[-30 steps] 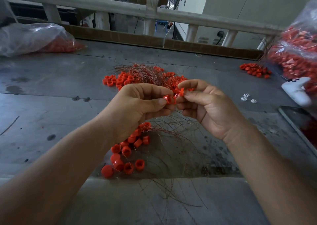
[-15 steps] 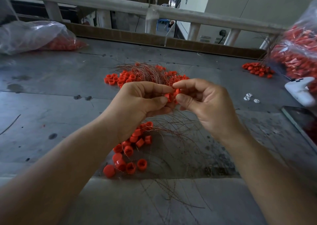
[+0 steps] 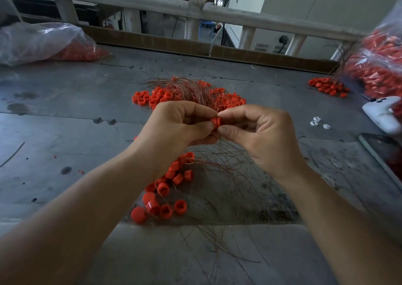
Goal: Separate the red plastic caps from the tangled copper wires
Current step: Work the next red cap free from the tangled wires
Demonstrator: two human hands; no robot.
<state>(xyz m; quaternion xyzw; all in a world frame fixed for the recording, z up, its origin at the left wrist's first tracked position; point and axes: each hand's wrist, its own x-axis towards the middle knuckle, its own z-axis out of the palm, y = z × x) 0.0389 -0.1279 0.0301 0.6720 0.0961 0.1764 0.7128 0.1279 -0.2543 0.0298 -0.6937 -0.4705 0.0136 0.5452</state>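
Note:
Both my hands meet above the middle of the grey table (image 3: 65, 132). My left hand (image 3: 176, 128) and my right hand (image 3: 258, 136) pinch one red plastic cap (image 3: 216, 122) between thumbs and forefingers. Thin copper wires (image 3: 219, 176) hang from the hands and spread over the table toward me. Behind the hands lies a tangle of copper wires (image 3: 187, 89) mixed with red caps (image 3: 148, 96). A pile of loose red caps (image 3: 165, 195) lies under my left wrist.
A clear bag of red caps (image 3: 43, 43) lies at the far left. Another full bag (image 3: 378, 67) stands at the right, with a small cap heap (image 3: 328, 86) beside it. A white controller (image 3: 382, 115), a phone (image 3: 385, 154) and small white bits (image 3: 318, 122) sit at the right.
The hands have closed together on the cap; the right fingers have curled in and the gap between the hands is gone. The view has shifted slightly.

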